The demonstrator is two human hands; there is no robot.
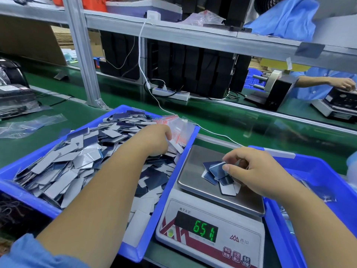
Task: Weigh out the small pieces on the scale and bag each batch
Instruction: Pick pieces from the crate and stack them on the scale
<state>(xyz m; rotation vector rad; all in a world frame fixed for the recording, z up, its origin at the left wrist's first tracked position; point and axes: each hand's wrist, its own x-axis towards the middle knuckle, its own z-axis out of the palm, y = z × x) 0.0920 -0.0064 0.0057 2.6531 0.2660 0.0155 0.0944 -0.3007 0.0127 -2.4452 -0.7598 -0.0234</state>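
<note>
A digital scale point(197, 182) with a steel pan stands before me, its green display point(204, 231) lit with digits. A small heap of blue and white pieces point(220, 176) lies on the pan. My right hand point(251, 169) is over the heap, thumb and fingers pinching several pieces. A blue tray point(146, 225) at the left is full of the same small pieces point(77, 161). My left hand point(154, 140) reaches to the tray's far right corner, fingers curled onto a pile of small clear zip bags point(179, 126) with red strips; what its fingertips hold is hidden.
A second blue tray point(318, 171) stands to the right of the scale, holding filled bags. A white cable point(214, 133) runs behind the scale to a power strip point(170, 93). Loose clear bags point(29, 124) lie at the left. Another person's hand point(343, 83) works at the far right.
</note>
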